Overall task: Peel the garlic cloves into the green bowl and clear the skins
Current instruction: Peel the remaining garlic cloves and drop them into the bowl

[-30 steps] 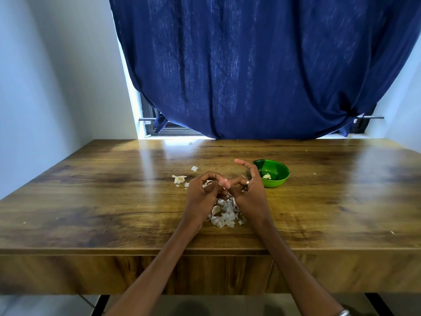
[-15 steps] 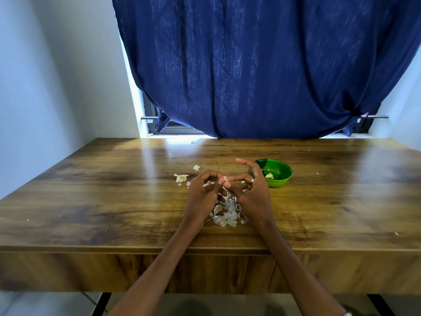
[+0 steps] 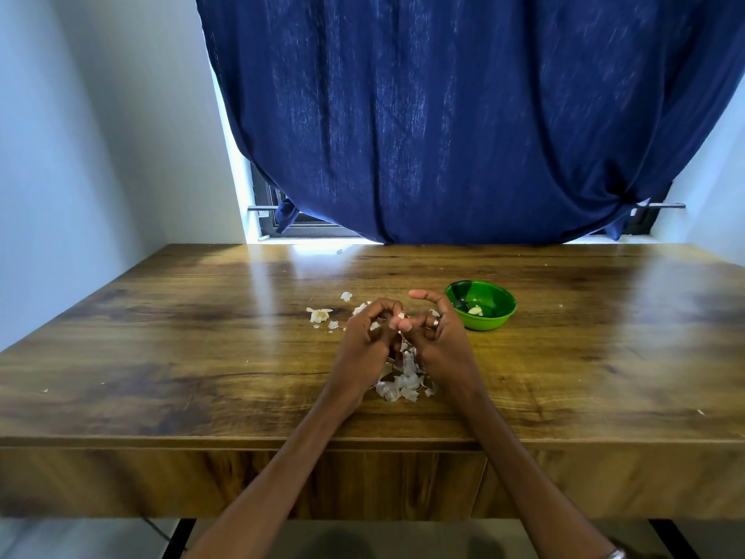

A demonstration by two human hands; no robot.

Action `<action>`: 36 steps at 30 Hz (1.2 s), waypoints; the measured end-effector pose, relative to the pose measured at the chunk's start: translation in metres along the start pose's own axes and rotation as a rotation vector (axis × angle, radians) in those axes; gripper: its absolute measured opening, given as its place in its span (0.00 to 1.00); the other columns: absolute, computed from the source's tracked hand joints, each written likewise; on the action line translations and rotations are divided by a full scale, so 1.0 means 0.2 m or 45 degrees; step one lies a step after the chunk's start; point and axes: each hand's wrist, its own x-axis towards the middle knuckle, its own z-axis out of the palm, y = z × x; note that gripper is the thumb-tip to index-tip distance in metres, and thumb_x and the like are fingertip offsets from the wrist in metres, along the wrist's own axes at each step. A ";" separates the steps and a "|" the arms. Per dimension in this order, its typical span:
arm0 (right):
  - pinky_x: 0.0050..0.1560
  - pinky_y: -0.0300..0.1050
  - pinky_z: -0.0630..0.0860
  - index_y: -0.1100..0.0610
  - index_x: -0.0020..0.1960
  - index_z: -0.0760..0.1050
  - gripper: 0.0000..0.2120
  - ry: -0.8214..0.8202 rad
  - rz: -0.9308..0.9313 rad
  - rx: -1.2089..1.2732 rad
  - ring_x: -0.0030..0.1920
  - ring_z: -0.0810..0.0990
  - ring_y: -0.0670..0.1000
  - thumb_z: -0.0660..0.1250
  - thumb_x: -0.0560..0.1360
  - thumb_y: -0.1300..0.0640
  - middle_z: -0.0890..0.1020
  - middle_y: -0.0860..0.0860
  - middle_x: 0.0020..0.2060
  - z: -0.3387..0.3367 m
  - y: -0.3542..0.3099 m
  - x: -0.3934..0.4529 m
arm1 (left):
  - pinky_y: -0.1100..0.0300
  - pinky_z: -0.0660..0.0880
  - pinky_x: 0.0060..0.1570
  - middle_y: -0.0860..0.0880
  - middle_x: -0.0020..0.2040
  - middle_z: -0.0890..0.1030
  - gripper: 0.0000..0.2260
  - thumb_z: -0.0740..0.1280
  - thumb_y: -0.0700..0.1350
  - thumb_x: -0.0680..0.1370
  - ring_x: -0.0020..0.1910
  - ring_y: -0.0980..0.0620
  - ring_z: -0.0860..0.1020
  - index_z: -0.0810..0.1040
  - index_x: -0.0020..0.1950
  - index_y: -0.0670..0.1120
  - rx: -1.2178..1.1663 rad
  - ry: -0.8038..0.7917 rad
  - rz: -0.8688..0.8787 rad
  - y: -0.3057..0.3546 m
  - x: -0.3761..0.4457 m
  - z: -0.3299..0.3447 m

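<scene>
One green bowl (image 3: 481,305) stands on the surface (image 3: 161,357), and one peeled garlic clove (image 3: 475,310) lies in it. Two hands are in view, the left hand (image 3: 365,344) and the right hand (image 3: 437,340), with one ring (image 3: 436,322) on the right. One heap of garlic skins (image 3: 403,381) lies between the wrists; its pieces overlap too much to count. About four loose skin scraps (image 3: 319,314) lie apart to the left. One blue curtain (image 3: 463,115) hangs behind.

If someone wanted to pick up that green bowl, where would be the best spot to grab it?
Probably the rim of the green bowl on its far right side, pinched from above. It stands upright and open, its wall flares outward, and that side is clear, while the right hand sits close on its left.
</scene>
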 end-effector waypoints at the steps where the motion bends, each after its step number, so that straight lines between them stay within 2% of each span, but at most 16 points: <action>1: 0.46 0.45 0.83 0.54 0.67 0.70 0.21 -0.010 0.013 -0.002 0.47 0.87 0.53 0.71 0.77 0.64 0.87 0.58 0.44 0.00 -0.01 0.00 | 0.56 0.79 0.34 0.51 0.44 0.81 0.04 0.63 0.36 0.83 0.38 0.50 0.77 0.77 0.54 0.42 -0.004 0.002 -0.007 0.00 0.00 0.00; 3: 0.37 0.36 0.78 0.55 0.66 0.70 0.19 -0.017 0.031 -0.016 0.39 0.85 0.45 0.70 0.78 0.65 0.86 0.57 0.41 0.00 -0.02 -0.01 | 0.59 0.77 0.35 0.53 0.44 0.82 0.06 0.63 0.37 0.83 0.39 0.53 0.78 0.78 0.53 0.45 -0.007 0.009 -0.023 0.00 0.00 0.01; 5: 0.34 0.35 0.77 0.53 0.64 0.70 0.17 -0.013 0.042 -0.006 0.36 0.84 0.42 0.69 0.79 0.65 0.84 0.56 0.41 0.00 -0.03 -0.02 | 0.58 0.78 0.38 0.50 0.48 0.83 0.07 0.63 0.37 0.83 0.43 0.50 0.81 0.79 0.53 0.47 0.019 0.027 -0.036 -0.02 0.01 0.02; 7: 0.39 0.43 0.81 0.52 0.63 0.70 0.17 -0.010 0.054 0.061 0.44 0.86 0.50 0.69 0.79 0.64 0.85 0.58 0.45 0.02 -0.03 -0.02 | 0.55 0.80 0.42 0.47 0.52 0.84 0.08 0.62 0.38 0.84 0.50 0.47 0.83 0.79 0.55 0.47 0.044 0.049 -0.026 -0.02 0.02 0.03; 9: 0.44 0.50 0.83 0.52 0.62 0.70 0.16 0.002 0.056 0.129 0.48 0.86 0.54 0.69 0.79 0.64 0.86 0.57 0.47 0.04 -0.02 -0.02 | 0.51 0.82 0.45 0.47 0.53 0.84 0.09 0.61 0.37 0.84 0.52 0.48 0.83 0.79 0.57 0.46 0.034 0.063 0.005 -0.03 0.02 0.03; 13: 0.54 0.57 0.83 0.50 0.61 0.70 0.14 0.010 0.083 0.159 0.53 0.86 0.56 0.68 0.80 0.64 0.86 0.57 0.49 0.08 -0.01 -0.01 | 0.48 0.82 0.49 0.47 0.53 0.84 0.10 0.59 0.36 0.84 0.53 0.49 0.83 0.78 0.58 0.45 0.048 0.069 0.053 -0.02 0.02 0.03; 16: 0.57 0.61 0.82 0.52 0.61 0.70 0.13 0.011 0.116 0.202 0.56 0.85 0.61 0.66 0.81 0.66 0.85 0.61 0.51 0.08 -0.01 -0.01 | 0.46 0.80 0.49 0.46 0.51 0.82 0.10 0.57 0.34 0.84 0.51 0.48 0.81 0.77 0.56 0.45 0.090 0.070 0.070 -0.03 0.03 0.03; 21: 0.54 0.51 0.84 0.56 0.62 0.69 0.13 -0.014 0.138 0.276 0.56 0.85 0.58 0.64 0.81 0.67 0.84 0.62 0.53 0.08 -0.01 -0.01 | 0.47 0.81 0.50 0.45 0.52 0.81 0.11 0.56 0.34 0.85 0.52 0.48 0.81 0.75 0.57 0.45 0.097 0.071 0.057 -0.05 0.03 0.05; 25: 0.54 0.51 0.83 0.55 0.63 0.70 0.13 -0.015 0.156 0.314 0.55 0.86 0.56 0.63 0.82 0.67 0.85 0.60 0.53 0.09 -0.01 -0.01 | 0.44 0.78 0.50 0.43 0.51 0.80 0.11 0.56 0.34 0.84 0.52 0.43 0.80 0.75 0.57 0.46 0.119 0.067 0.096 -0.06 0.04 0.06; 28: 0.58 0.55 0.82 0.58 0.64 0.70 0.13 -0.002 0.177 0.385 0.58 0.84 0.59 0.63 0.82 0.67 0.83 0.64 0.55 0.10 0.01 0.00 | 0.48 0.76 0.43 0.41 0.47 0.78 0.07 0.56 0.37 0.82 0.47 0.43 0.77 0.74 0.54 0.42 0.123 0.050 0.165 -0.06 0.04 0.08; 32: 0.62 0.60 0.79 0.57 0.65 0.70 0.14 0.043 0.213 0.447 0.59 0.84 0.61 0.63 0.82 0.67 0.82 0.66 0.55 0.10 0.03 0.00 | 0.61 0.72 0.37 0.42 0.45 0.76 0.08 0.56 0.42 0.79 0.42 0.51 0.74 0.72 0.52 0.40 0.221 0.054 0.233 -0.07 0.05 0.09; 36: 0.64 0.60 0.79 0.55 0.65 0.71 0.15 0.047 0.270 0.521 0.59 0.84 0.62 0.62 0.82 0.67 0.81 0.68 0.57 0.10 0.02 0.00 | 0.62 0.69 0.39 0.43 0.44 0.75 0.06 0.57 0.39 0.78 0.43 0.49 0.73 0.71 0.51 0.39 0.337 0.098 0.305 -0.08 0.05 0.10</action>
